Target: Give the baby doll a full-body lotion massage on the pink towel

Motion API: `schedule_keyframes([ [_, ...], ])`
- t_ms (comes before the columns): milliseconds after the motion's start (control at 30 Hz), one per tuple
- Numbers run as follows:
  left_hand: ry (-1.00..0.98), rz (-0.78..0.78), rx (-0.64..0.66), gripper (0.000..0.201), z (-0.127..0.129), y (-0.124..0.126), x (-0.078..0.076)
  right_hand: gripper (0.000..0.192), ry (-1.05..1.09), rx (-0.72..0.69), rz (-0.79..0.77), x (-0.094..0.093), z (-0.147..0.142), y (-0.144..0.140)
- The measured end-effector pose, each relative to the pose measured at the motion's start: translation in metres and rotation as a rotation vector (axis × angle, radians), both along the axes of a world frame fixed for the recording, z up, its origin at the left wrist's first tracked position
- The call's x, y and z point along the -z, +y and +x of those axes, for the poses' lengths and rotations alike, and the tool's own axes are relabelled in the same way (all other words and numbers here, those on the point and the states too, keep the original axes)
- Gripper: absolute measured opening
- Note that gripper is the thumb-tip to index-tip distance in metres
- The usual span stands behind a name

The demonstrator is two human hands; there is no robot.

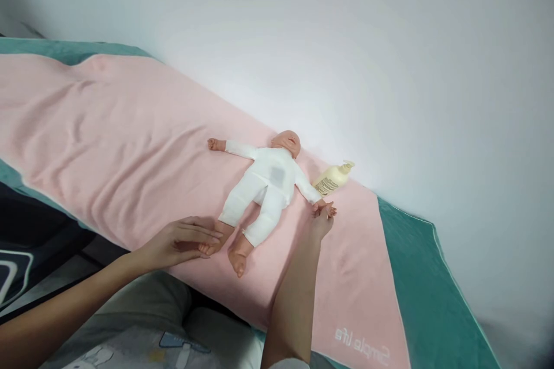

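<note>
Beyond the far edge of the bedding, we face a smooth white wall (346, 40), plain and matt. Before it spreads a teal-green cloth (424, 277), showing at the borders of a broad pink blanket (164, 138) with a soft, plush-looking nap, creased at our left and lettered palely near one corner.

On that blanket, feet toward us, lies a baby doll with smooth tan limbs and a white cloth suit (272, 173), its arms flung wide. We judge it light and sturdy, its fabric-covered middle probably soft and easy to grip, its bare head and limbs firmer and perhaps a little slippery. Trunk and upper limbs look the surest hold; the rounded head would want support.

Our left hand (184, 239) lies with straight fingers over one foot and the thumb beneath, pinching it loosely. A pale yellow pump bottle, rounded and plastic-looking (332, 180), sits just beyond the doll's opposite arm; we cannot tell whether it stands or lies. Our right hand (320, 225) pinches that arm's small curled hand, the fingertips partly hidden.
</note>
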State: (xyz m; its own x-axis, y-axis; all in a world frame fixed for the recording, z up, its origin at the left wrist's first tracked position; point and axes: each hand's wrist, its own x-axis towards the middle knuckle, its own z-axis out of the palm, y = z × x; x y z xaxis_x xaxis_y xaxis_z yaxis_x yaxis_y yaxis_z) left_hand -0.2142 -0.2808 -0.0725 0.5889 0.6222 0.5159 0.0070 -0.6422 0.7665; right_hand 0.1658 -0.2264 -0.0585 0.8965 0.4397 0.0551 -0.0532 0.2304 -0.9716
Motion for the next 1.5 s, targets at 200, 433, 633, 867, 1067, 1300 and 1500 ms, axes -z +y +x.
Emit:
schedule_keyframes([
  [200, -0.036, 0.009, -0.09, 0.025, 0.01, 0.007, -0.015, 0.055, -0.151, 0.0, 0.038, -0.016, -0.026, -0.008],
  [433, -0.152, -0.062, -0.245, 0.026, 0.04, 0.029, -0.042, 0.042, -0.699, -0.118, 0.099, -0.025, -0.064, -0.006],
  [633, -0.147, -0.06, -0.335, 0.031, 0.067, 0.061, -0.064, 0.033, -1.137, -0.301, 0.05, -0.016, -0.064, 0.0],
  [867, -0.125, -0.18, -0.377, 0.036, 0.086, 0.09, -0.077, 0.034, -1.259, -0.418, 0.006, -0.012, -0.062, 0.003],
  [1067, -0.141, -0.182, -0.333, 0.034, 0.077, 0.071, -0.077, 0.033, -1.036, -0.367, 0.029, -0.015, -0.063, 0.0],
  [1300, -0.14, -0.144, -0.223, 0.029, 0.045, 0.03, -0.057, 0.048, -0.443, -0.068, 0.059, -0.029, -0.051, -0.008],
  [1500, -0.068, 0.008, -0.034, 0.025, 0.019, 0.011, -0.027, 0.042, -0.034, 0.055, 0.026, -0.015, -0.021, -0.008],
])
